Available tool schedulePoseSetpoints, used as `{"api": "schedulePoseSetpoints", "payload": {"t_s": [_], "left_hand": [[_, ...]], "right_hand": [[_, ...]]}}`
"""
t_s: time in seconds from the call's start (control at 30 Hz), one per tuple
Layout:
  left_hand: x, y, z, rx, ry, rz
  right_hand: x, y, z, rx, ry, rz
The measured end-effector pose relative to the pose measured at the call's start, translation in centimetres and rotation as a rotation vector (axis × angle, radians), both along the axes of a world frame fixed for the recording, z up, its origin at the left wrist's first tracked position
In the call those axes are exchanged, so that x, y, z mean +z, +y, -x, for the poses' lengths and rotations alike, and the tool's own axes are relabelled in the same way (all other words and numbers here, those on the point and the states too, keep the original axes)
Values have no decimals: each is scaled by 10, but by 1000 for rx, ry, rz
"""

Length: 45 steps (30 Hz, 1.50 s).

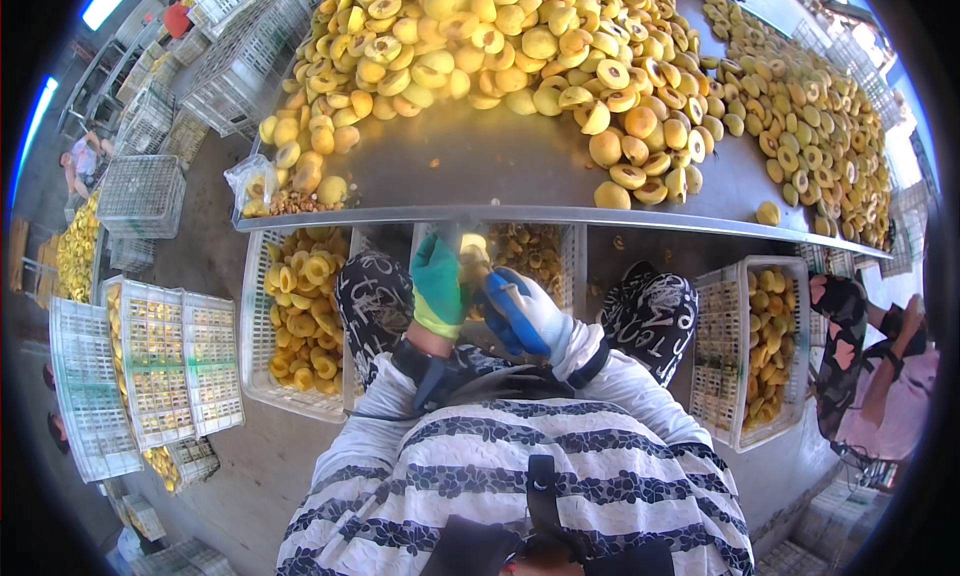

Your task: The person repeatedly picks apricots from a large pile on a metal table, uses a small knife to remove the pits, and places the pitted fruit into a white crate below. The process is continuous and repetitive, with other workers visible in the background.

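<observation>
My left hand (pixel 437 287), in a green and yellow-green glove, is closed around a pale yellow piece of stone fruit (pixel 474 247) just below the table's front edge. My right hand (pixel 525 310), in a white glove with a blue coated palm, is curled close against the fruit from the other side. Whether its fingers hold a tool is hidden. Under both hands stands a plastic crate (pixel 576 272) holding brownish pits and scraps (pixel 529 253). Ahead, a big heap of halved yellow stone fruit (pixel 480 36), many with pits still in, covers the metal table (pixel 465 156).
The table's raised metal rim (pixel 555 214) runs above my knees. Left of my leg stands a white crate of pitted halves (pixel 304 313); another fruit crate (pixel 769 351) is at right. A plastic bag (pixel 251 182) lies on the table's left corner. A person (pixel 885 396) sits at right.
</observation>
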State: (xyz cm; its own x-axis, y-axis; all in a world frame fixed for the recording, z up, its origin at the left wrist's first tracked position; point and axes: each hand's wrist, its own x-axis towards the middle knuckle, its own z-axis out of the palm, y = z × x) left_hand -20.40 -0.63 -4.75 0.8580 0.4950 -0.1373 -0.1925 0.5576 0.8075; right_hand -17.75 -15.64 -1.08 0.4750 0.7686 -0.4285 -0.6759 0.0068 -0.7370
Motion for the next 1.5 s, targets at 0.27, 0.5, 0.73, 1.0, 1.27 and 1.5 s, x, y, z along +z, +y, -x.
{"api": "schedulePoseSetpoints", "payload": {"t_s": [0.27,0.5,0.73,1.0,1.27,1.5], "left_hand": [[5,-16,-3,189,-52,-495],[23,-8,-4,-137,145,-54],[26,-21,-11,-12,165,-164],[30,-23,-10,-20,177,-204],[29,-8,-13,-175,94,-200],[18,0,-21,-224,172,-125]], "right_hand": [[1,5,21,-69,-160,101],[-50,-1,14,-103,-725,31],[-13,0,19,-155,-92,-6],[-34,-5,17,-169,-719,78],[-12,-5,7,-77,-401,36],[-11,3,4,-66,290,-150]]}}
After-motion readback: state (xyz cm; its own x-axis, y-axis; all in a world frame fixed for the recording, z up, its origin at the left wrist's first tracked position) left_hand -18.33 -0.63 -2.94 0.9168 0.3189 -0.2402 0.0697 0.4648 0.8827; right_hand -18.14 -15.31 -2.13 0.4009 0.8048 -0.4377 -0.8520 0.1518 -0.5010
